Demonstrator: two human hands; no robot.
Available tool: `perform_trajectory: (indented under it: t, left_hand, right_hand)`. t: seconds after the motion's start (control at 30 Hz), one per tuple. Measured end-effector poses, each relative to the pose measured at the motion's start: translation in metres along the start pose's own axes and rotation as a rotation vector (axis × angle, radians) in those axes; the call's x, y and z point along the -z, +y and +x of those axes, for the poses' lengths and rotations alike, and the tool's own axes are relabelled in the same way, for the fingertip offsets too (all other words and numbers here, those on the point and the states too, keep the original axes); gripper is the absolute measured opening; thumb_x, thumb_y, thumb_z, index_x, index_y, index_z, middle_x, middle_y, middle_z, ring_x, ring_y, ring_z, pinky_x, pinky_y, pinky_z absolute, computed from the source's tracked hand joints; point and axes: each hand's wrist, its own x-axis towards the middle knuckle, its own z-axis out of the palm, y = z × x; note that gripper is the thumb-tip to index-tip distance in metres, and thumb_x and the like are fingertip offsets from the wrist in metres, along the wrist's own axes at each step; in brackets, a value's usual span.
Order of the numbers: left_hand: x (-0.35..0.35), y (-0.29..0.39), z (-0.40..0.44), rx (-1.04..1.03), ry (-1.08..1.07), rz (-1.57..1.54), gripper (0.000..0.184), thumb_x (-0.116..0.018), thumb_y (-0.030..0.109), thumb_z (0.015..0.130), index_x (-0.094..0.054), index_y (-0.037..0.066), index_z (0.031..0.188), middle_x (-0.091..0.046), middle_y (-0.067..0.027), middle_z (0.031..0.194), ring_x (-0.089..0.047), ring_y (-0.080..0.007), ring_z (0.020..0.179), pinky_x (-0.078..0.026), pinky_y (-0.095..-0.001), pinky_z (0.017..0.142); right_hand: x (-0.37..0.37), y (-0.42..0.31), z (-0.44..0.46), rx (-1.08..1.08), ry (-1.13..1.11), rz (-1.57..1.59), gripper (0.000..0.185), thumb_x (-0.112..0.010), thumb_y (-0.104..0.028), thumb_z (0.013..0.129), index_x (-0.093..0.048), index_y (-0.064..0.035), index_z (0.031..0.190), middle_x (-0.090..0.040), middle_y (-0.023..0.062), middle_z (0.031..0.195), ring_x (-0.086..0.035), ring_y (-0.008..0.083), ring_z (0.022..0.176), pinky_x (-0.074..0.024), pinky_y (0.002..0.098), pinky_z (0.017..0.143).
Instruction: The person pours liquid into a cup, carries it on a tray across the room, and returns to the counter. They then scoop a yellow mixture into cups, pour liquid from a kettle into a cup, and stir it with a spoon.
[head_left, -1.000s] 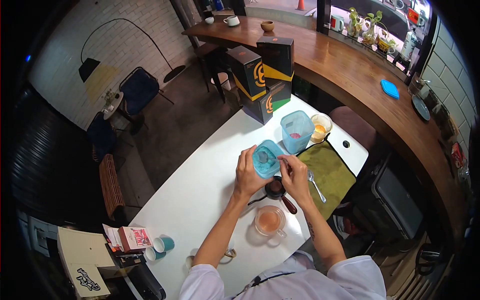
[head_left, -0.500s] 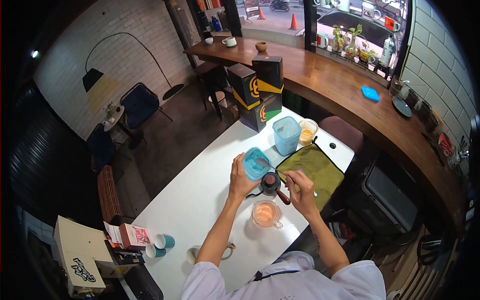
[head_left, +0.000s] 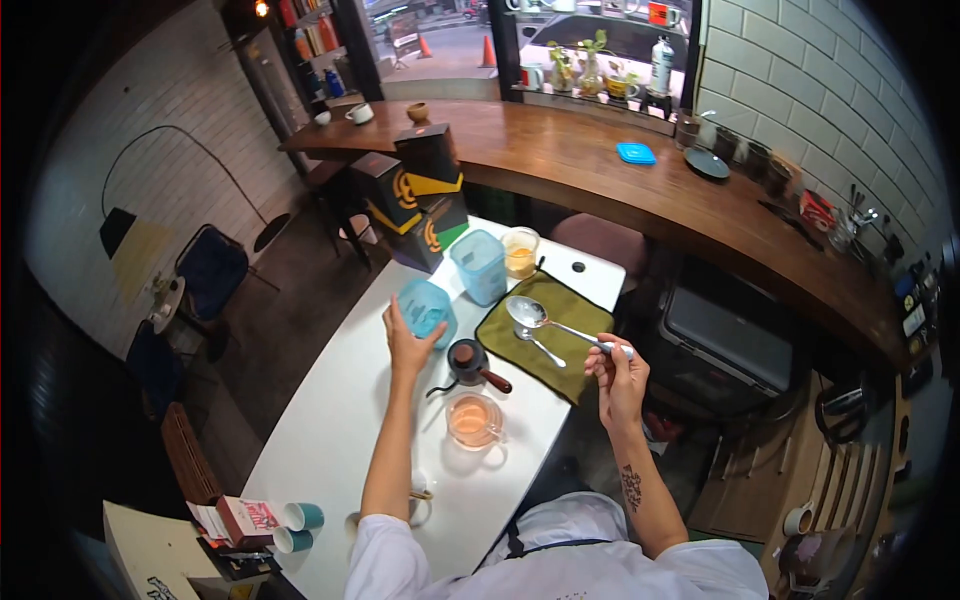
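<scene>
My left hand is wrapped round a blue translucent container on the left part of the white table. Raised over the green cloth, my right hand grips the handle of a large spoon. A smaller spoon lies on the cloth below it. Nearer to me are a small dark kettle with a brown handle and a glass cup of orange-pink liquid. Behind stand a second blue container and a glass with something yellow.
Stacked black boxes stand at the table's far end. Paper cups and a small red box sit at the near left. Beyond runs a curved wooden counter with a blue lid. A mug is partly behind my left forearm.
The view has turned right. The large spoon has come out of the blue container and moved right over the cloth, in my right hand. My left hand stays on the container.
</scene>
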Motion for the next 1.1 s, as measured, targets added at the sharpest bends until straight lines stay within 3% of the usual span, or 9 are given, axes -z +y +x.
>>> perform_trajectory:
  t: [0.33,0.4,0.53,0.6,0.67,0.77,0.87,1.03,1.1]
  left_hand:
    - [-0.006,0.02,0.069,0.233,-0.395,0.158,0.132,-0.093,0.045,0.059,-0.016,-0.001,0.155,-0.03,-0.0286,0.148,-0.038,-0.0439,0.137,-0.037,-0.0442,0.114]
    - [-0.001,0.048,0.083,0.089,-0.376,0.526,0.134,-0.093,0.046,0.059,-0.014,0.001,0.156,-0.022,-0.0292,0.152,-0.035,-0.0458,0.138,-0.036,-0.0441,0.114]
    - [-0.042,0.127,0.124,-0.208,-0.253,0.253,0.097,-0.086,0.039,0.072,-0.038,-0.001,0.147,-0.046,-0.0229,0.142,-0.05,-0.0405,0.127,-0.042,-0.0447,0.107]
    - [-0.076,0.169,0.129,-0.176,-0.444,0.285,0.082,-0.084,0.034,0.075,-0.048,-0.001,0.14,-0.057,-0.0184,0.129,-0.056,-0.0369,0.121,-0.044,-0.0435,0.103]
    - [-0.116,0.174,0.138,-0.154,-0.67,0.378,0.087,-0.085,0.035,0.074,-0.043,0.004,0.144,-0.052,-0.0219,0.136,-0.052,-0.0389,0.126,-0.042,-0.0471,0.107]
    - [-0.175,0.143,0.141,-0.45,-0.591,0.739,0.1,-0.09,0.038,0.066,-0.04,0.005,0.147,-0.051,-0.0223,0.136,-0.054,-0.0358,0.124,-0.04,-0.0515,0.108]
    - [-0.206,0.126,0.147,-0.35,-0.658,0.983,0.109,-0.094,0.038,0.056,-0.041,0.008,0.146,-0.051,-0.0224,0.134,-0.058,-0.035,0.118,-0.041,-0.0545,0.106]
    - [-0.211,0.116,0.166,-0.189,-0.872,0.811,0.106,-0.097,0.041,0.049,-0.042,0.01,0.134,-0.06,-0.0176,0.112,-0.07,-0.0379,0.09,-0.058,-0.0435,0.076]
    - [-0.211,0.118,0.167,-0.174,-0.877,0.78,0.106,-0.097,0.042,0.049,-0.042,0.009,0.133,-0.06,-0.0174,0.113,-0.069,-0.0372,0.093,-0.057,-0.0445,0.079]
  right_hand:
    - [0.063,-0.034,0.082,-0.007,0.041,-0.02,0.03,-0.048,-0.02,0.106,-0.059,0.0067,0.114,-0.066,0.0141,0.089,-0.064,0.0174,0.072,-0.0521,0.0297,0.064]
    - [0.077,-0.035,0.111,-0.038,0.002,-0.002,0.029,-0.048,-0.02,0.106,-0.06,0.0058,0.113,-0.066,0.0141,0.088,-0.064,0.0172,0.071,-0.0518,0.0293,0.064]
    - [0.087,-0.035,0.17,-0.068,-0.031,-0.025,0.032,-0.049,-0.026,0.105,-0.06,0.004,0.112,-0.066,0.0123,0.086,-0.062,0.016,0.067,-0.0499,0.0277,0.059]
    - [0.085,-0.034,0.199,-0.085,-0.051,-0.011,0.033,-0.049,-0.026,0.105,-0.06,0.0037,0.112,-0.066,0.0121,0.085,-0.062,0.016,0.066,-0.0496,0.0275,0.058]
    - [0.087,-0.034,0.219,-0.106,-0.054,-0.003,0.033,-0.049,-0.027,0.105,-0.06,0.0034,0.112,-0.065,0.0119,0.085,-0.061,0.0161,0.066,-0.0494,0.0273,0.058]
    - [0.09,-0.035,0.244,-0.084,-0.083,0.004,0.031,-0.048,-0.025,0.105,-0.06,0.0032,0.109,-0.065,0.0125,0.083,-0.062,0.0181,0.067,-0.0496,0.0293,0.059]
    - [0.097,-0.036,0.257,-0.075,-0.063,0.012,0.032,-0.047,-0.026,0.106,-0.06,0.0032,0.109,-0.065,0.0127,0.083,-0.062,0.0184,0.066,-0.0492,0.0288,0.059]
    - [0.106,-0.034,0.267,-0.093,-0.03,-0.009,0.035,-0.047,-0.03,0.106,-0.059,0.0019,0.11,-0.063,0.0112,0.083,-0.061,0.0163,0.066,-0.0487,0.0279,0.057]
    - [0.106,-0.035,0.27,-0.094,-0.039,-0.008,0.035,-0.047,-0.03,0.106,-0.059,0.002,0.11,-0.063,0.0113,0.083,-0.061,0.0163,0.065,-0.0485,0.0278,0.057]
